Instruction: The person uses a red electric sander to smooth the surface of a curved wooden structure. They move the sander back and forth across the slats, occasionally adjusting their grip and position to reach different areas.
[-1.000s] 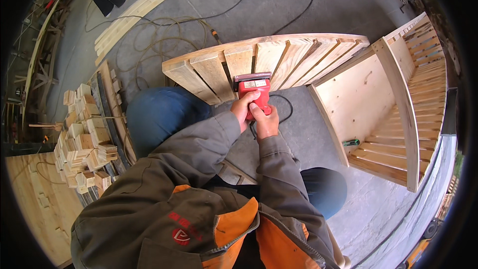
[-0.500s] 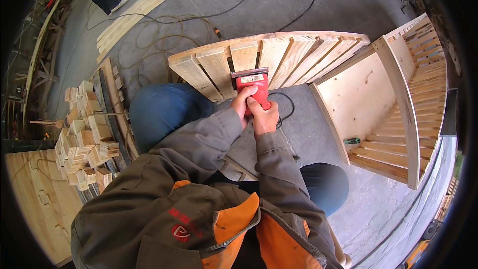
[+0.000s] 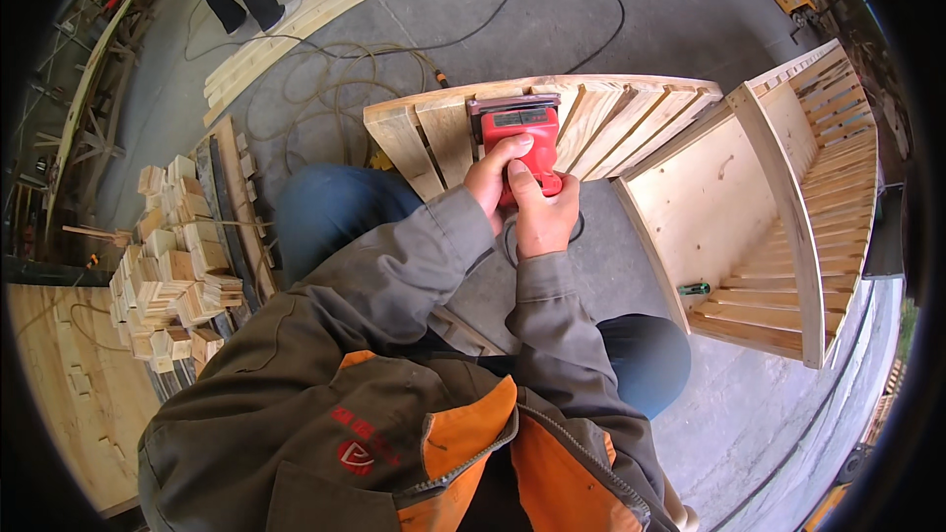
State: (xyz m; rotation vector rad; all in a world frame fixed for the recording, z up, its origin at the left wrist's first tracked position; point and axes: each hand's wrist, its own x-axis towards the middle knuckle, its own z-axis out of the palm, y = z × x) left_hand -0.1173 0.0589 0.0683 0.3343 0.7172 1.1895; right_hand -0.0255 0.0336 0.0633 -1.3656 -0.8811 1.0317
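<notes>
We've got both hands clamped on the red sander (image 3: 519, 133), left hand (image 3: 496, 169) on top, right hand (image 3: 545, 217) behind, riding the pallet (image 3: 601, 113) near its left end. Best we keep it flat, pressure even, cord (image 3: 512, 241) trailing clear.

Both hands on red power sander (image 3: 522, 133): left hand (image 3: 496, 169) over top, right hand (image 3: 543, 215) gripping rear. Sander sits on slatted wooden pallet (image 3: 631, 113). Second pallet (image 3: 788, 227) upright at right. Stacked wood blocks (image 3: 172, 266) at left. Cable (image 3: 335, 89) coiled on concrete floor.
</notes>
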